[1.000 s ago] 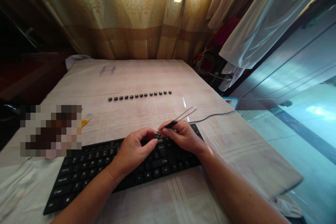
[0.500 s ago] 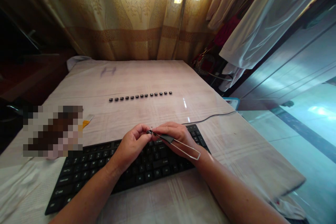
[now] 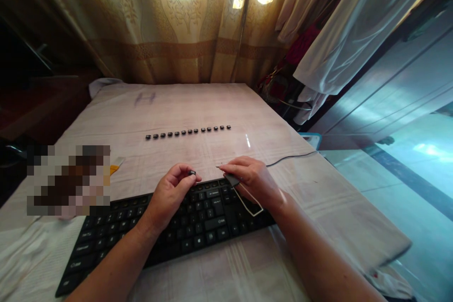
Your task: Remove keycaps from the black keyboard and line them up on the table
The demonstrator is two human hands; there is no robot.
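Note:
Between the thumb and fingers of my left hand (image 3: 175, 185) is a small black keycap (image 3: 191, 172), held above the keyboard's back edge. My right hand (image 3: 249, 177) is closed around a keycap puller (image 3: 232, 180) with a dark grip and a long wire loop that points back toward my wrist. The puller's thin tip sticks out to the left of my fingers, apart from the keycap. Under both hands lies the black keyboard (image 3: 207, 205), partly covered by my left forearm.
Farther back, a row of several black keycaps (image 3: 183, 132) lies on the cloth-covered table (image 3: 184, 104). A cable (image 3: 292, 156) runs from the keyboard to the table's right edge. To the left is a pixelated patch beside an orange-and-white item (image 3: 115, 168). Curtains (image 3: 184, 42) hang behind the table.
My hands have moved apart: the right one went right with the puller, the left slightly left with the keycap. Puller and keycap were together before and are now separate.

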